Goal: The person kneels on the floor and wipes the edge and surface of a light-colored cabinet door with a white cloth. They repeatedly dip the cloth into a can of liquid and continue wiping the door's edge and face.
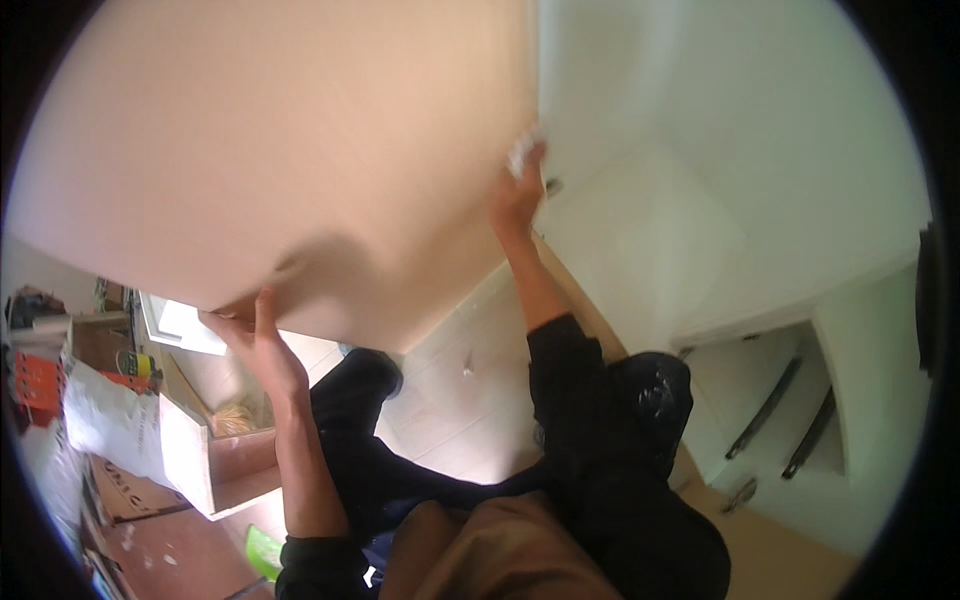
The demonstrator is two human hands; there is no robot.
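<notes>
A large flat panel [300, 150], pale pinkish beige, fills the upper left of the view. My left hand [255, 330] grips its lower edge, thumb on the near face and fingers behind. At the panel's right edge, my right hand [520, 187] is closed around a crumpled white cloth or tissue [523, 150]; motion blurs it. To the right of the panel stands a white cabinet body [622, 247], with a small metal fitting [554, 186] beside my right hand. Whether the panel is joined to the cabinet cannot be told.
Lower right, dark drawer runners [765, 409] sit inside a cabinet opening. At left are an open wooden drawer box [244, 461], a white sack [112, 420], an orange crate [39, 381] and a green plastic piece [262, 551]. Tiled floor [465, 375] shows between my legs.
</notes>
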